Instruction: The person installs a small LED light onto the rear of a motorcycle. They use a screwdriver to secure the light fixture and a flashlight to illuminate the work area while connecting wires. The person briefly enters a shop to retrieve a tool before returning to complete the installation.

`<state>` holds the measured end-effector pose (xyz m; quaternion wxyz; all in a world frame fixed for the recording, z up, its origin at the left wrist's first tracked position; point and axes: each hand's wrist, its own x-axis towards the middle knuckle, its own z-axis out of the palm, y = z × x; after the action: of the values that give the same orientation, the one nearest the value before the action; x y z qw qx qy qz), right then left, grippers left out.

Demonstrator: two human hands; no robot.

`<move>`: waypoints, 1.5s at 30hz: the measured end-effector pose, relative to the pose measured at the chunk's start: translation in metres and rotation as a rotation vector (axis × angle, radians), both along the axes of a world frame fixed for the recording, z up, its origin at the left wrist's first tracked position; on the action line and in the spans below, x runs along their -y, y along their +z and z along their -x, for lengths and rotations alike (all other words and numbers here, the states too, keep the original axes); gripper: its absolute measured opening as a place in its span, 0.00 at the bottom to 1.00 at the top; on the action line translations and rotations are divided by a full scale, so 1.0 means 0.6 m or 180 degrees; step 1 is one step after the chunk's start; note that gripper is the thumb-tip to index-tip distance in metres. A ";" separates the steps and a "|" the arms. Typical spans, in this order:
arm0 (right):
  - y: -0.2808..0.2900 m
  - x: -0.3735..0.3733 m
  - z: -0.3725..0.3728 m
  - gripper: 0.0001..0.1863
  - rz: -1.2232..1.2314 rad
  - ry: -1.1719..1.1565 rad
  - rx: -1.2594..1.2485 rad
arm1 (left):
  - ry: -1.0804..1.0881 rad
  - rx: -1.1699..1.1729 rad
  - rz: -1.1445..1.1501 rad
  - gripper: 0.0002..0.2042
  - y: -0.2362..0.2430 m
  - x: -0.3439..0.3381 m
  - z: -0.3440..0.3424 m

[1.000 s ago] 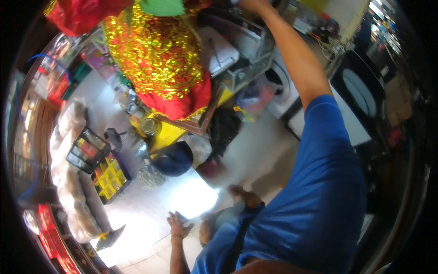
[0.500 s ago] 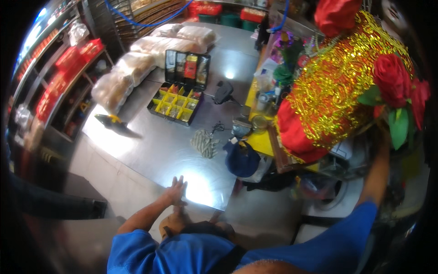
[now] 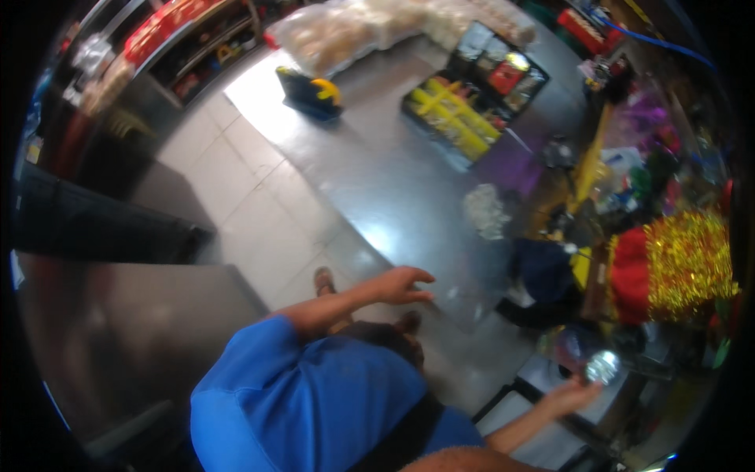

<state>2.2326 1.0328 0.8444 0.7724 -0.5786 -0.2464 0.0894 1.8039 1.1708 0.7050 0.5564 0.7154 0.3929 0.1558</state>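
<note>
My right hand (image 3: 576,393), low at the right, is closed on a small, shiny silver object (image 3: 602,366); blur hides what exactly it is. Below it are white and black surfaces (image 3: 511,417). My left hand (image 3: 405,285) is open, fingers apart, over the front edge of the steel table (image 3: 362,181); I cannot tell whether it touches the metal. To its right lie a dark blue cloth item (image 3: 539,267) and a pale striped bundle (image 3: 484,208). Red fabric (image 3: 629,275) with gold tinsel (image 3: 684,267) stands above my right hand.
An open black case with yellow compartments (image 3: 448,118), a dark item with yellow (image 3: 314,94) and bagged pale goods (image 3: 346,35) are on the table. Cluttered items crowd the right side. Shelves with red boxes (image 3: 165,27) stand back left, beside tiled floor (image 3: 228,197) and dark metal units (image 3: 102,220).
My view has swung leftward. My right hand has come down from high among the decorations and now shows a silver object in it. My left hand has stayed by the table edge.
</note>
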 end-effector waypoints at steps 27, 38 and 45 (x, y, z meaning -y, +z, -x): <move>-0.101 -0.634 1.508 0.26 0.1820 0.8051 -0.0566 | 0.5402 0.3257 -0.0367 0.12 0.210 -0.214 1.037; -0.150 -0.786 1.876 0.27 0.1975 0.8547 -0.0238 | 0.5644 0.3417 -0.1039 0.13 0.201 -0.355 1.381; -0.156 -0.902 2.147 0.30 0.1951 0.8075 0.0857 | 0.5373 0.3537 -0.1119 0.14 0.217 -0.424 1.656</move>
<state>0.9442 1.5739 0.7510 -0.0409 -0.1011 -0.6603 0.7431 0.8100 1.4254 0.8352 0.2560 0.1040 0.4265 0.8612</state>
